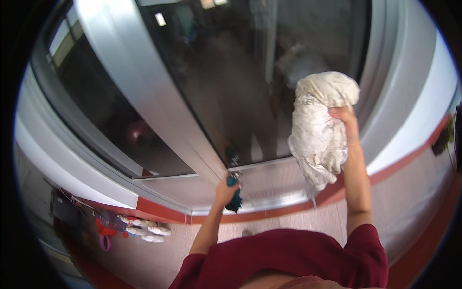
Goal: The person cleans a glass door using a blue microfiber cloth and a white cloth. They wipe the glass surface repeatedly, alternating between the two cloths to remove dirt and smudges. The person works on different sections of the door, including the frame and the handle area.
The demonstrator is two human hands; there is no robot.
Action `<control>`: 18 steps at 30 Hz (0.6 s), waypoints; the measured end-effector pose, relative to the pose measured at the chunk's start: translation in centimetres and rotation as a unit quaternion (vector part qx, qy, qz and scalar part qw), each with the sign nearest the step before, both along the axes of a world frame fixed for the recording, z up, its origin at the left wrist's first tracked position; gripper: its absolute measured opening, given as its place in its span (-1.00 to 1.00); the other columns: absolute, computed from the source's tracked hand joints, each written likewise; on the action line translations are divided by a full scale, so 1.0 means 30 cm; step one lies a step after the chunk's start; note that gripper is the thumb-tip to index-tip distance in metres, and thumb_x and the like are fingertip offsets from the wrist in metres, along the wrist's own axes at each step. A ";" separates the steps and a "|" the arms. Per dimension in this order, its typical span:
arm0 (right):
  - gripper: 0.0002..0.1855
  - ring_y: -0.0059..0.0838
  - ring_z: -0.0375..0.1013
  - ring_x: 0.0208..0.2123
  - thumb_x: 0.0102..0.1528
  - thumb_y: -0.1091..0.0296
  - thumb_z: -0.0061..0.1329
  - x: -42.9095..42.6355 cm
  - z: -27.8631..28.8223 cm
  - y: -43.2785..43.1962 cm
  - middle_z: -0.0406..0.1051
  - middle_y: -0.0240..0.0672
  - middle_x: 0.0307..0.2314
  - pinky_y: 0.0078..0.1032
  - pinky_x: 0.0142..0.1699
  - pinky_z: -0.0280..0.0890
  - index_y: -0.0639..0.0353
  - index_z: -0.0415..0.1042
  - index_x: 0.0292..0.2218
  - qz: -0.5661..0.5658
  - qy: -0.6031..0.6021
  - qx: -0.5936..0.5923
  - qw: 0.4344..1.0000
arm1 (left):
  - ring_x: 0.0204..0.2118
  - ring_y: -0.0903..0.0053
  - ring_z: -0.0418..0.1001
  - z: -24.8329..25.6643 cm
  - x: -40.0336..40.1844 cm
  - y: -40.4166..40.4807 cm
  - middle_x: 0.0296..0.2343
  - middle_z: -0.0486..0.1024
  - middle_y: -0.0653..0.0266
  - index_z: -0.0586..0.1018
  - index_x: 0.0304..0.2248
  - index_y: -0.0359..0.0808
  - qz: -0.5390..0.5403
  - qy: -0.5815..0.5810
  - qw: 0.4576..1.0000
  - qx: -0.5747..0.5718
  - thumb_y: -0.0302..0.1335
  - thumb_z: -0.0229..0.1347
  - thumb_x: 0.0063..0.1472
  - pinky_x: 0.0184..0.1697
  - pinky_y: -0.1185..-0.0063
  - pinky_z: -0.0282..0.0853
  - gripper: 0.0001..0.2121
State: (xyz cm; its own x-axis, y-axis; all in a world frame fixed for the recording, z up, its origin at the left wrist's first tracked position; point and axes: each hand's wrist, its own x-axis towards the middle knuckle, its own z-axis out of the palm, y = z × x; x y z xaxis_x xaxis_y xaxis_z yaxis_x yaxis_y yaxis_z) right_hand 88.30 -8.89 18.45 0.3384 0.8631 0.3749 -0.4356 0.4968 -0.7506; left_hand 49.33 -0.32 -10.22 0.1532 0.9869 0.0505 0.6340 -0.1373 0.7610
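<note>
My right hand (pixel 344 117) grips a bunched, stained off-white cloth (pixel 317 133), raised in front of the dark glass pane (pixel 231 83) of a metal-framed door. Whether the cloth touches the glass I cannot tell. Lower and to the left, my left hand (pixel 227 193) is closed on a dark teal fringed thing (pixel 234 197), beside the lower edge of the pane; its exact kind is unclear. A wide metal door stile (pixel 151 94) runs slantwise to the left of the glass. The door's lower panel (pixel 267 180) is pale and ribbed.
Several white shoes (pixel 155 230) stand on the tiled floor (pixel 144 258) at the lower left, near a red container (pixel 104 227) and a pink ring-shaped thing (pixel 105 242). Red skirting (pixel 158 211) lines the wall. A plant (pixel 447 135) is at the far right.
</note>
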 end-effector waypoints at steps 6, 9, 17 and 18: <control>-0.51 -0.39 0.56 -0.18 -0.08 0.49 0.08 -0.309 0.753 0.073 0.56 -0.27 -0.21 -0.48 -0.04 0.42 0.27 0.50 -0.04 -0.251 -0.387 0.257 0.849 | -0.07 0.05 0.55 -0.002 -0.091 -0.022 -0.17 0.60 -0.04 0.47 0.08 -0.15 -0.034 0.024 0.999 -0.028 0.02 0.29 0.06 -0.02 0.29 0.43 -0.34; -0.55 -0.43 0.49 -0.19 -0.08 0.62 0.03 -0.541 1.200 -0.009 0.53 -0.39 -0.26 -0.51 -0.04 0.36 0.22 0.50 -0.09 -0.288 -0.444 0.374 0.761 | -0.06 0.05 0.54 -0.036 -0.033 0.042 -0.16 0.60 -0.04 0.46 0.08 -0.15 -0.094 0.011 0.995 -0.023 0.08 0.29 0.04 -0.01 0.29 0.42 -0.30; -0.50 -0.08 0.55 -0.10 -0.05 0.38 0.02 -0.735 1.838 0.175 0.58 -0.06 -0.24 -0.30 0.04 0.36 0.15 0.48 -0.02 -0.604 -0.376 0.425 0.559 | -0.04 0.07 0.55 -0.017 -0.111 0.026 -0.14 0.60 -0.02 0.44 0.11 -0.18 -0.095 0.001 0.994 -0.059 0.14 0.27 0.01 0.01 0.29 0.41 -0.23; -0.48 -0.02 0.52 -0.06 -0.05 0.32 0.03 -0.757 1.871 0.184 0.57 0.00 -0.20 -0.24 0.06 0.34 0.12 0.47 0.00 -0.617 -0.379 0.395 0.565 | -0.07 0.11 0.57 -0.049 -0.120 0.036 -0.17 0.61 0.02 0.47 0.07 -0.18 -0.097 0.000 0.994 -0.047 0.17 0.27 0.01 0.00 0.34 0.42 -0.24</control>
